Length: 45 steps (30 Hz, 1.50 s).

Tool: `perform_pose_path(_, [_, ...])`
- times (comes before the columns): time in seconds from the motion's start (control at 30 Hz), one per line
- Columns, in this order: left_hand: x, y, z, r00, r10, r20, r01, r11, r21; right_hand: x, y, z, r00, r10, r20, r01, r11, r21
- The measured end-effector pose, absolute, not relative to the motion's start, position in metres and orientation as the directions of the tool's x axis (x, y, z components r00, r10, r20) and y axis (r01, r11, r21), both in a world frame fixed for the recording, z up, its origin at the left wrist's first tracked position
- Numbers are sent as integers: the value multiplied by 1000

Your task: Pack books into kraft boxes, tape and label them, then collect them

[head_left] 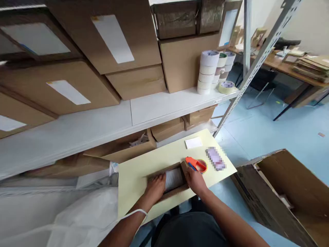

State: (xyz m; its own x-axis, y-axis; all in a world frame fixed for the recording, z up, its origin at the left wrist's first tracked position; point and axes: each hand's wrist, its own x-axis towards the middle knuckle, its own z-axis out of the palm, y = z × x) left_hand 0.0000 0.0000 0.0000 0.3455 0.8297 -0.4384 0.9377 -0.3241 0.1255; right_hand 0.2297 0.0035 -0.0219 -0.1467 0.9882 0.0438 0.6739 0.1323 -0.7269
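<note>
A small open cardboard box [174,191] lies on the pale yellow tabletop [131,178] in front of me. Inside it is a grey-white wrapped item [173,179] whose kind I cannot make out. My left hand [155,187] reaches into the box's left end, its fingers laid down against the item. At the right end, my right hand [194,179] grips the box wall, with its thumb and some fingers partly hidden. Just beyond the right hand sits an orange tape dispenser [195,164] with a tape roll. A white looped cord [140,210] hangs around my left wrist.
A white card [193,142] and a blurred-out phone [216,158] lie on the table. Behind it, a metal shelf [154,106] carries cartons [133,82] and stacked tape rolls [207,70]. A large open carton [269,192] stands on the floor at right; white plastic sheeting [84,212] is at left.
</note>
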Motion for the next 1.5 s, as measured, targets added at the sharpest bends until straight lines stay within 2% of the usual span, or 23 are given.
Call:
perform_pose_path(0.13, [-46, -11, 9, 295, 947, -128, 942, -265, 208, 229, -2, -25, -123, 990, -61, 704, 44, -708])
perform_pose_path(0.23, [-72, -22, 1, 105, 994, -5, 926, -96, 366, 226, -9, -27, -115, 988, -100, 697, 9, -717])
perform_pose_path(0.33, [-81, -36, -16, 44, 997, -59, 842, -5, 540, 223, -16, -31, -112, 993, -47, 648, 37, -760])
perform_pose_path(0.4, [-78, -44, -28, 70, 993, -98, 807, 1, 591, 221, -20, -34, -115, 993, -13, 621, 62, -782])
perform_pose_path(0.5, [-70, -51, -42, 60, 992, -115, 793, 23, 609, 219, -23, -36, -155, 987, 31, 600, 119, -791])
perform_pose_path(0.63, [-72, -56, -52, -5, 990, -141, 732, 100, 674, 219, -21, -29, -341, 937, 72, 605, 278, -746])
perform_pose_path(0.73, [-83, -59, -57, 31, 987, -159, 693, 93, 715, 222, -18, -22, -426, 903, 53, 590, 322, -740])
perform_pose_path(0.87, [-94, -64, -63, 51, 981, -188, 716, 95, 692, 231, -13, -25, -524, 852, -14, 560, 332, -759])
perform_pose_path(0.93, [-92, -65, -68, -13, 982, -189, 694, 145, 705, 233, -9, -29, -503, 862, -62, 565, 273, -779])
perform_pose_path(1.03, [-84, -65, -75, -184, 976, -120, 563, 205, 800, 230, 1, -32, -396, 916, -67, 565, 185, -804])
perform_pose_path(1.17, [-68, -62, -74, -369, 929, -38, 450, 214, 867, 220, 15, -27, -335, 942, -1, 600, 213, -771])
perform_pose_path(1.27, [-62, -58, -65, -395, 917, -50, 447, 239, 862, 215, 20, -28, -368, 929, 27, 611, 263, -746])
perform_pose_path(1.5, [-64, -53, -59, -397, 914, -89, 478, 288, 829, 215, 16, -43, -291, 954, 70, 592, 237, -770])
